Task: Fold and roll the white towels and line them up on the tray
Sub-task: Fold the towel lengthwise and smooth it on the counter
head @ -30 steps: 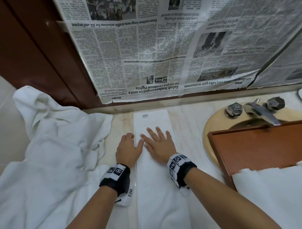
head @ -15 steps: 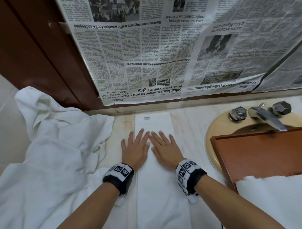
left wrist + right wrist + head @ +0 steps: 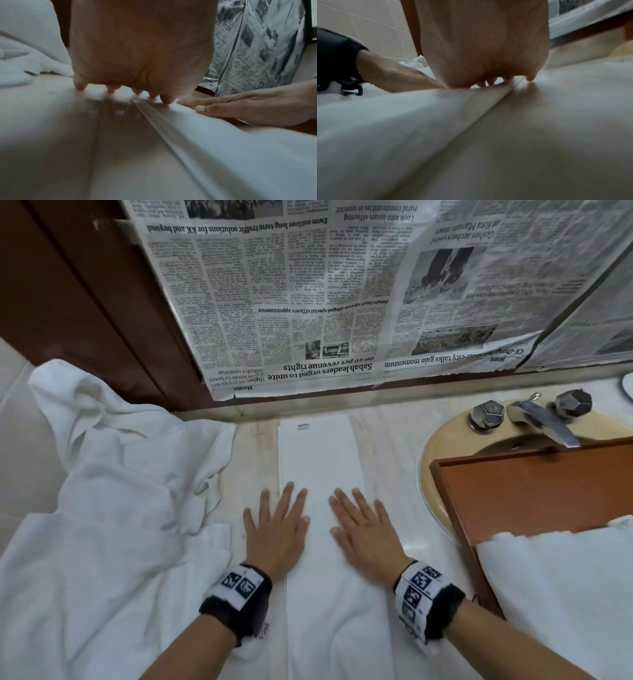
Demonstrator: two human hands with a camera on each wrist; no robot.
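A white towel (image 3: 322,460), folded into a long narrow strip, lies on the marble counter and runs from the back wall toward me. My left hand (image 3: 277,522) lies flat on its left edge, fingers straight and spread. On the strip's right half my right hand (image 3: 363,529) presses down the same way. The left wrist view shows the left fingertips (image 3: 111,89) touching the cloth with the right hand (image 3: 257,106) flat beside them. A brown wooden tray (image 3: 534,494) sits over the sink at right, with white towel (image 3: 561,587) on its near end.
A heap of loose white towels (image 3: 102,508) covers the counter's left side. A beige sink (image 3: 442,453) with a metal faucet (image 3: 544,422) and two knobs is at the back right. Newspaper (image 3: 342,296) hangs on the wall behind, next to dark wood panelling.
My left hand went from curled to flat with straight fingers. Both hands slid back along the strip toward me and moved apart.
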